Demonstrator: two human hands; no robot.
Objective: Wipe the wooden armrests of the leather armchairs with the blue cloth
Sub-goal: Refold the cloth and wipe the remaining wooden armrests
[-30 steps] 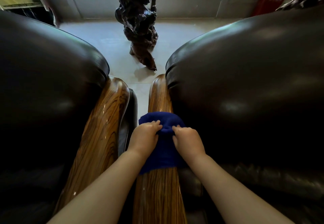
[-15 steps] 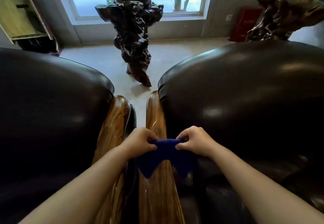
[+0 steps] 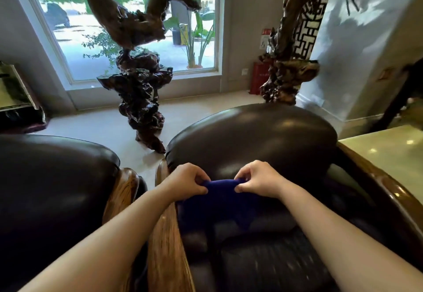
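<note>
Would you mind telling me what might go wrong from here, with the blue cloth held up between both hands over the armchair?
1. The blue cloth is pinched only along its top edge by the left hand and right hand; it hangs loose and could slip onto the leather seat.
2. The cloth is off the wooden armrest, so part of that armrest may go unwiped.
3. The carved root sculpture stands close beyond the chairs; a step round could bump it.

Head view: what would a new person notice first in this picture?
Probably the blue cloth at the centre, pinched at its top edge by the left hand and right hand over the right leather armchair. Next, the dark gnarled wood sculpture standing before the window.
</note>
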